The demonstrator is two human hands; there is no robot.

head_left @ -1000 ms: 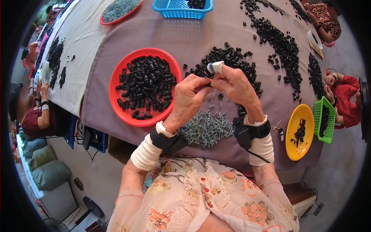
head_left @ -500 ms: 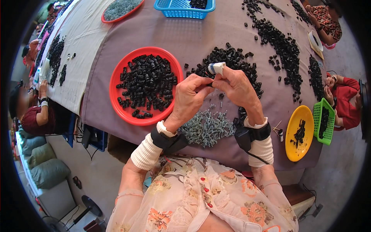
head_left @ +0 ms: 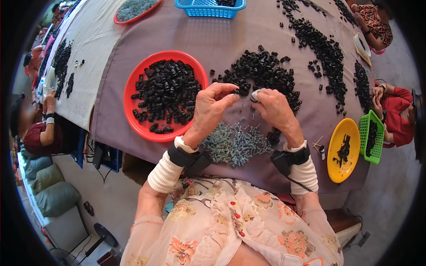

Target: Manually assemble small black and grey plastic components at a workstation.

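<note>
My left hand (head_left: 208, 111) pinches a small black plastic piece (head_left: 235, 91) between thumb and forefinger. Just right of it, my right hand (head_left: 276, 108) has its fingers curled together, a white wrap on one finger; whatever they grip is hidden. Both hands are over the near edge of a heap of black plastic pieces (head_left: 262, 66). Beneath and nearer to me lies a spread of small metal springs (head_left: 237, 144). A red round tray (head_left: 131, 104) full of black plastic pieces stands beside my left hand.
At the right are a yellow plate (head_left: 348, 166) and a green basket (head_left: 376, 153), both with black bits. A blue basket (head_left: 211, 11) and a red dish of clear pieces (head_left: 133, 11) stand far off. Co-workers sit at both sides of the cloth-covered table (head_left: 146, 40).
My hands, which were together at the fingertips, have parted. The right hand has turned so its wrapped finger is lower and curled in; the left still pinches a black piece.
</note>
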